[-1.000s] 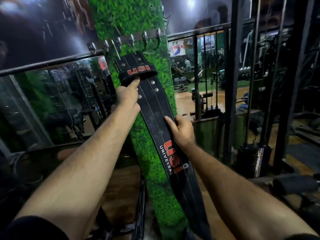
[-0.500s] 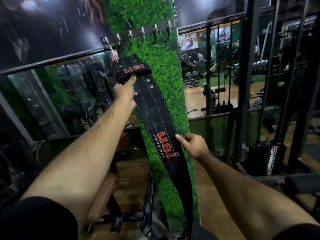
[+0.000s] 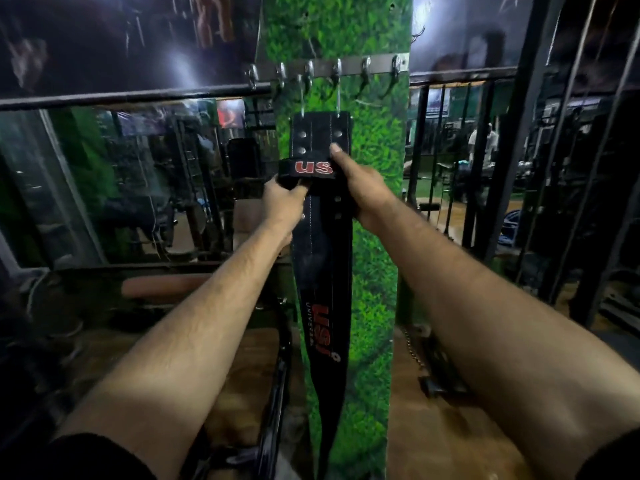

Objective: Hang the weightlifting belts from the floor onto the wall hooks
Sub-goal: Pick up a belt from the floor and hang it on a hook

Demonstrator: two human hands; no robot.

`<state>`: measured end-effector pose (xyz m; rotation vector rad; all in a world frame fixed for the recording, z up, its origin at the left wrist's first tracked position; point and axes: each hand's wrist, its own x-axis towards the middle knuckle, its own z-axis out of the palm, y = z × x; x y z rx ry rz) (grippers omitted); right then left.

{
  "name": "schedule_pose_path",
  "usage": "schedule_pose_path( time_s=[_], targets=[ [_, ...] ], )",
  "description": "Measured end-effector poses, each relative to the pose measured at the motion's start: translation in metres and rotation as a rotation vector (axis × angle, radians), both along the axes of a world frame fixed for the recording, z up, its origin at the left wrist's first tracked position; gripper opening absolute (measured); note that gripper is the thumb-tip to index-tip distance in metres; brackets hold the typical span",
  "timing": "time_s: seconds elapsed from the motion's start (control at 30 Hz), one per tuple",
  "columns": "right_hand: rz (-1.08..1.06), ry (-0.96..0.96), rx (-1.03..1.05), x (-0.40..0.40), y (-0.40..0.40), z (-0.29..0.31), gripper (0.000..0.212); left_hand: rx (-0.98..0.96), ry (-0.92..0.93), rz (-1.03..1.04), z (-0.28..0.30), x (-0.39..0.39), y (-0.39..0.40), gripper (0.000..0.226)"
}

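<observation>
belt (image 3: 320, 258) hangs down green pillar (image 3: 374, 209) | left hand (image 3: 282, 199) grips loop (image 3: 311, 169) | right hand (image 3: 360, 188) pinches belt's right edge | hook rail (image 3: 349, 67) above | mirror (image 3: 121, 174) left

Two bare forearms are seen reaching forward from the bottom corners of the view, each uncovered from the hand to above the elbow. Fine hair is visible along both forearms. A short black fabric sleeve (image 3: 86, 457) is worn on the left upper arm, and its rounded hem is seen at the lower left edge. A matching black sleeve edge (image 3: 614, 455) is glimpsed at the lower right corner. The left hand (image 3: 282, 202) and right hand (image 3: 360, 188) are bare.
</observation>
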<state>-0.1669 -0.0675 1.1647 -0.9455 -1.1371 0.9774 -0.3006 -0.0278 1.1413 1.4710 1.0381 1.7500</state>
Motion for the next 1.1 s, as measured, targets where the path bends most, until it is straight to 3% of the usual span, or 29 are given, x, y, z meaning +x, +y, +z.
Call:
schedule_pose_path(
  time_s=[0.07, 0.17, 0.27, 0.33, 0.53, 0.63, 0.73, 0.8, 0.87, 0.93, 1.03, 1.1],
  targets=[
    [-0.168, 0.03, 0.013, -0.012, 0.015, -0.012, 0.036, -0.022, 0.049, -0.014, -0.012, -0.003, 0.008, 0.001],
    [-0.387, 0.124, 0.1, -0.014, 0.03, -0.015, 0.028, 0.02, 0.143, -0.069, -0.043, 0.004, 0.016, 0.028],
    [-0.442, 0.211, 0.178, 0.004, 0.03, 0.008, 0.022, 0.013, 0.189, -0.071, -0.103, -0.001, 0.028, 0.06],
    [-0.446, 0.229, 0.215, 0.012, 0.031, 0.016, 0.03, 0.008, 0.204, -0.039, -0.136, -0.007, 0.035, 0.079],
    [-0.511, 0.305, 0.194, 0.036, 0.02, 0.002, 0.044, -0.143, 0.355, 0.058, -0.127, -0.004, 0.0, 0.056],
    [-0.43, 0.292, 0.17, 0.039, 0.012, -0.004, 0.042, -0.145, 0.158, -0.024, -0.073, 0.019, -0.009, 0.048],
    [-0.407, 0.264, 0.158, 0.042, 0.005, -0.005, 0.065, 0.011, 0.106, -0.025, -0.039, 0.054, -0.021, 0.044],
    [-0.415, 0.236, 0.184, 0.054, 0.008, -0.002, 0.06, 0.098, 0.232, 0.112, -0.075, 0.063, -0.025, 0.049],
    [-0.428, 0.243, 0.19, 0.069, 0.008, 0.0, 0.049, 0.033, 0.272, 0.144, -0.134, 0.065, -0.042, 0.054],
    [-0.452, 0.259, 0.19, 0.082, 0.007, -0.001, 0.061, -0.072, 0.254, 0.132, -0.18, 0.067, -0.058, 0.057],
    [-0.444, 0.292, 0.164, 0.09, 0.004, -0.011, 0.066, -0.132, 0.303, 0.207, -0.204, 0.068, -0.064, 0.061],
    [-0.45, 0.326, 0.139, 0.094, 0.002, -0.02, 0.042, -0.156, 0.38, 0.243, -0.208, 0.059, -0.064, 0.063]
  ],
)
